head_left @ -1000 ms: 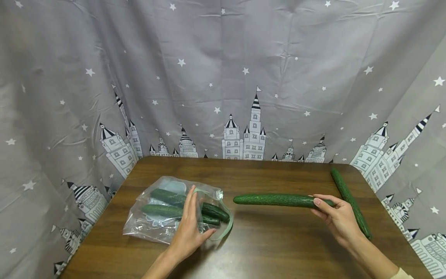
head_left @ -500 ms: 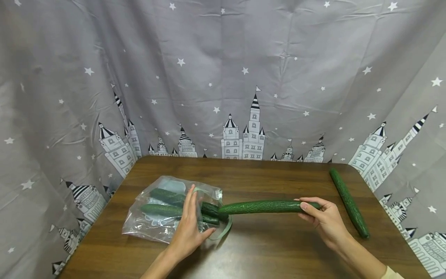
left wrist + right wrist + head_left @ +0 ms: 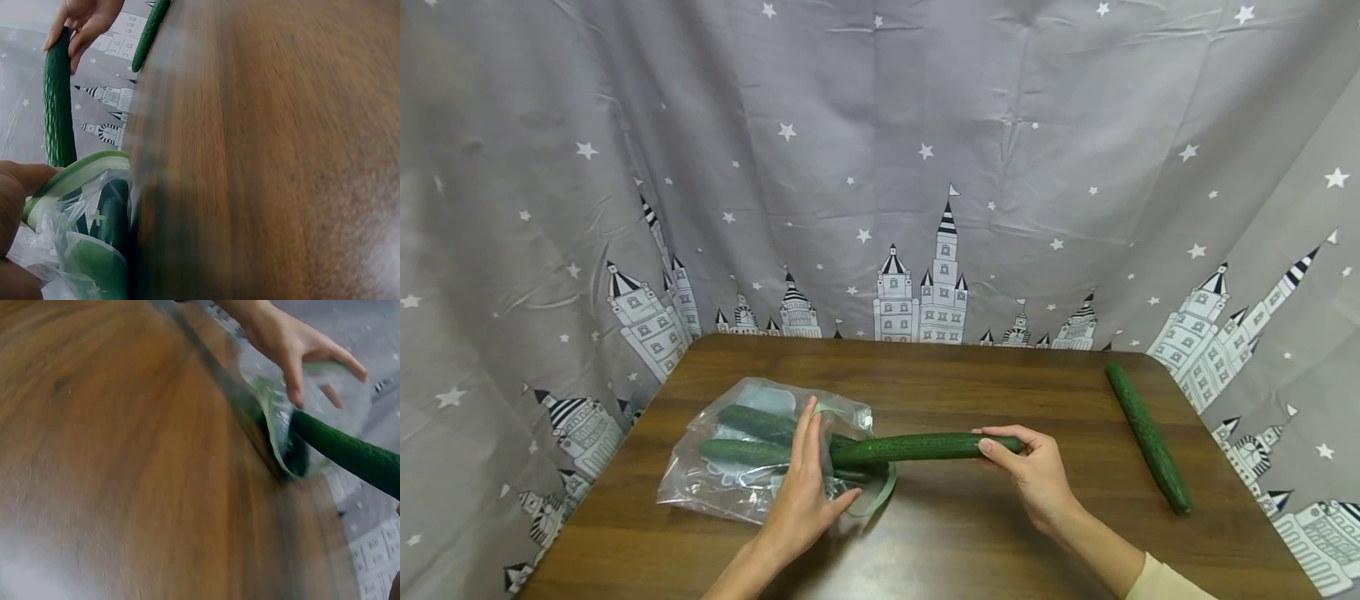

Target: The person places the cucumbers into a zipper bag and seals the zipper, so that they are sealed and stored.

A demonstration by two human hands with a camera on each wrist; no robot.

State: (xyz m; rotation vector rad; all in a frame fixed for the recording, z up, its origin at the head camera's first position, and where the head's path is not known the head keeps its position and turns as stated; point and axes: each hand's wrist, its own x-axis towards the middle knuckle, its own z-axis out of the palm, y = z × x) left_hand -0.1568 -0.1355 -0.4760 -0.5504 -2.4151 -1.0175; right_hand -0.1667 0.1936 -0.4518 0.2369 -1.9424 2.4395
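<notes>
My right hand point(image 3: 1033, 479) pinches one end of a long green cucumber point(image 3: 917, 447) between thumb and fingers. The far end of that cucumber is inside the mouth of a clear zip bag point(image 3: 711, 492) with a pale green rim point(image 3: 81, 175). Two more cucumbers point(image 3: 745, 452) lie in the bag, partly hidden by my left hand point(image 3: 801, 496). The left hand's fingers are straight and touch the bag at its mouth, with the thumb spread away. In the right wrist view the bag's mouth gapes around the cucumber point(image 3: 350, 450) below the left hand point(image 3: 284, 340).
Another cucumber point(image 3: 1150, 442) lies at the right side of the brown wooden table point(image 3: 985, 525). Behind the table hangs a grey curtain point(image 3: 820, 167) printed with stars and castles.
My right hand has moved left with the cucumber, and its tip has gone from outside the bag into the mouth. The left hand has stayed at the bag.
</notes>
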